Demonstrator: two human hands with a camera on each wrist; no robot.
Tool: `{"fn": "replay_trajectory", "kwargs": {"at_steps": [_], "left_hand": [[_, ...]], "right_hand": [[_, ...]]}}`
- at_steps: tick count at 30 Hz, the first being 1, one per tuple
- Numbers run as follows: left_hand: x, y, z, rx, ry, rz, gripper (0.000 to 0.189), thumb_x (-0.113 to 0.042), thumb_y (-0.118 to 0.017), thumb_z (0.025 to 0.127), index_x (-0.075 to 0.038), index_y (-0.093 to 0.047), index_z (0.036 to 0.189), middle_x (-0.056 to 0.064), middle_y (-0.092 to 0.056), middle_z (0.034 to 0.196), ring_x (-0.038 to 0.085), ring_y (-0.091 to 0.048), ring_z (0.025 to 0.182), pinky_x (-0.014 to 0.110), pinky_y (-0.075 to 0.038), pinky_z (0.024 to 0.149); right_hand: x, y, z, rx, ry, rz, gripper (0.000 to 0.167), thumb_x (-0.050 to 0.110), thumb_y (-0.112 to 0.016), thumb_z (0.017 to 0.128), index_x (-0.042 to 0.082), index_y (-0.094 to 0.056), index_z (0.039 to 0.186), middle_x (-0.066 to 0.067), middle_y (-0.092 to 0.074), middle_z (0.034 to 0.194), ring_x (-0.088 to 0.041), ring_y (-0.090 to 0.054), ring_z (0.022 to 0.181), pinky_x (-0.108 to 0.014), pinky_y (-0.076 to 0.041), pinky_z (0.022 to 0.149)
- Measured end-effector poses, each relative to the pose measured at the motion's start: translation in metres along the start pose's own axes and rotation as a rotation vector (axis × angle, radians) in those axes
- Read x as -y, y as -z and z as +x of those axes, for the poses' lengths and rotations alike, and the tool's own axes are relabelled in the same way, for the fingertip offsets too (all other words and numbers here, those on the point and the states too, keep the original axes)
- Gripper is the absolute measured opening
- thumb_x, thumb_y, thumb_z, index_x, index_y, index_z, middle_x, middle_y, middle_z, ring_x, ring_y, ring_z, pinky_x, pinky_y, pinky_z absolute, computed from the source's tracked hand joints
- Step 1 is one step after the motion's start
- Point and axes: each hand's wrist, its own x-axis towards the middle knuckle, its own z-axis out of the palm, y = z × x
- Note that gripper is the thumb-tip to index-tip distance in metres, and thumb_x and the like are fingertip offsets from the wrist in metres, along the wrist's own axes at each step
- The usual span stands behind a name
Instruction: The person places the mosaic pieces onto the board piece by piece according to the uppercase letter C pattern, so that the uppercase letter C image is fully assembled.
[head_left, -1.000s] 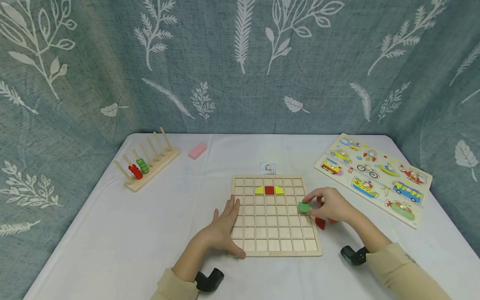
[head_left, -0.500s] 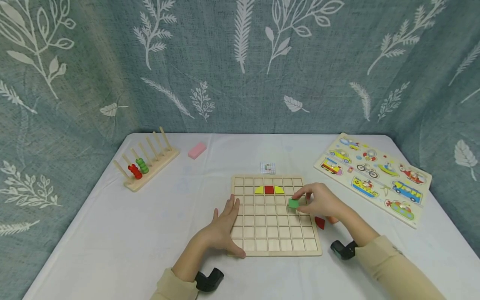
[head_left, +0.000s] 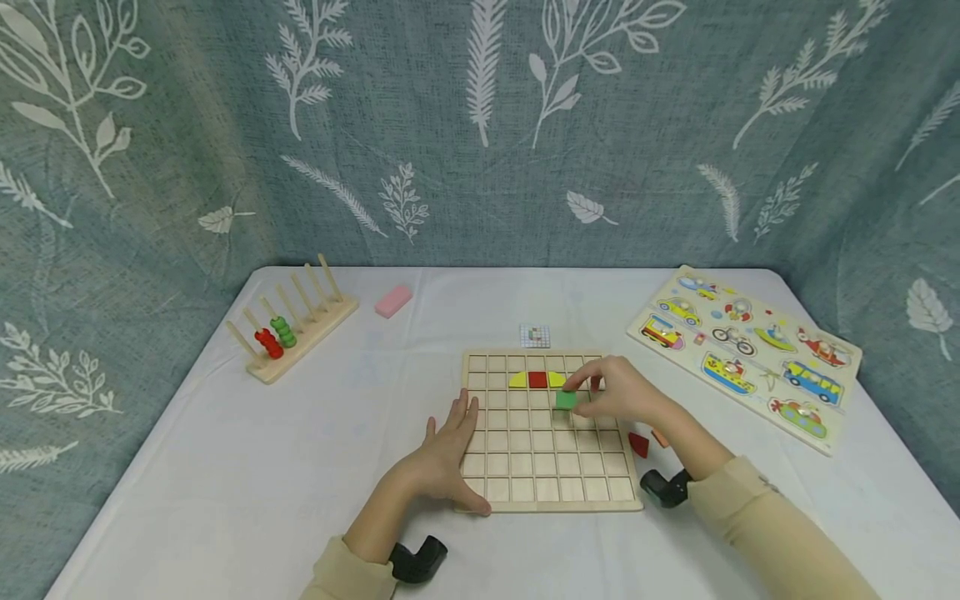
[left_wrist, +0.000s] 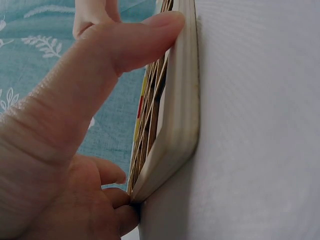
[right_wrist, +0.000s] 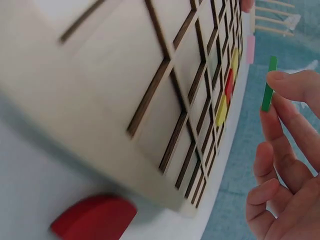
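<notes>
My right hand [head_left: 618, 392] pinches a thin green square tile [head_left: 566, 401] between thumb and fingers, above the wooden grid board [head_left: 551, 506]. In the right wrist view the green tile [right_wrist: 270, 90] is seen edge-on, apart from the grid. My left hand [head_left: 438, 462] rests along the board's left side with fingers extended, and its thumb [left_wrist: 160, 32] lies on the front edge. In an upper row of the grid sits a red square tile [head_left: 537, 380] between two yellow curved tiles [head_left: 517, 381]. The right yellow one is partly behind my right fingers.
Right of the board lie a red quarter-circle piece [head_left: 638, 444] and an orange piece [head_left: 660, 438]. A small pattern card [head_left: 535, 337] is behind the board. Farther out are a pink block [head_left: 393, 302], a peg stand [head_left: 307, 340] with beads and a vehicle puzzle [head_left: 772, 337].
My right hand has carried the green tile leftward and slightly back, from the board's right side to just below the right yellow tile. My left hand has stayed in place.
</notes>
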Motion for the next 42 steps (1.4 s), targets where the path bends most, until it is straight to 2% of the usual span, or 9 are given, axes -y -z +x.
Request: {"fn": "replay_trajectory", "kwargs": {"at_steps": [4,11,16,24,32,42], "left_hand": [[-0.001,0.000,0.000,0.001,0.004,-0.006,0.136,-0.034,-0.090,0.046,0.004,-0.006,0.144,0.018,0.008,0.151,0.030,0.004,0.138,0.058,0.002,0.105],[-0.001,0.000,0.000,0.000,0.007,-0.003,0.136,-0.034,-0.091,0.046,0.004,-0.005,0.144,0.018,0.008,0.151,0.030,0.004,0.138,0.058,0.002,0.105],[0.000,0.000,0.000,0.000,0.007,-0.002,0.136,-0.034,-0.091,0.046,0.004,-0.006,0.144,0.018,0.008,0.151,0.030,0.004,0.138,0.058,0.001,0.105],[0.001,-0.001,0.001,-0.003,0.009,-0.007,0.136,-0.034,-0.091,0.045,0.005,-0.006,0.144,0.019,0.008,0.150,0.030,0.004,0.138,0.058,0.002,0.105],[0.001,-0.001,0.001,0.001,0.013,-0.013,0.136,-0.036,-0.091,0.045,0.005,-0.006,0.144,0.019,0.008,0.150,0.030,0.004,0.138,0.058,0.002,0.105],[0.001,0.000,0.000,-0.001,0.006,-0.019,0.136,-0.035,-0.091,0.045,0.006,-0.007,0.144,0.020,0.008,0.150,0.031,0.004,0.138,0.059,0.002,0.104]], "right_hand": [[0.003,-0.003,0.005,0.003,0.023,0.012,0.022,0.006,-0.074,0.070,0.008,-0.071,0.092,0.001,-0.067,0.093,-0.020,-0.052,0.076,-0.029,-0.045,0.064],[0.010,-0.009,0.013,0.013,-0.004,0.021,0.021,0.007,-0.075,0.070,0.009,-0.072,0.091,0.000,-0.067,0.092,-0.016,-0.050,0.074,-0.029,-0.044,0.062],[0.015,-0.013,0.019,0.014,0.016,0.012,0.021,0.006,-0.075,0.070,0.008,-0.072,0.091,0.000,-0.067,0.091,-0.016,-0.049,0.072,-0.028,-0.042,0.061],[0.017,-0.020,0.026,0.017,0.019,-0.001,0.021,0.008,-0.075,0.070,0.010,-0.072,0.091,0.000,-0.067,0.094,-0.015,-0.048,0.074,-0.026,-0.042,0.060],[0.017,-0.025,0.034,0.032,0.042,0.013,0.022,0.006,-0.076,0.069,0.007,-0.072,0.090,-0.004,-0.066,0.095,-0.014,-0.049,0.069,-0.025,-0.044,0.059],[0.023,-0.030,0.042,0.064,-0.024,0.001,0.022,0.006,-0.074,0.070,0.007,-0.072,0.092,0.001,-0.065,0.085,-0.012,-0.049,0.066,-0.025,-0.044,0.059]]}}
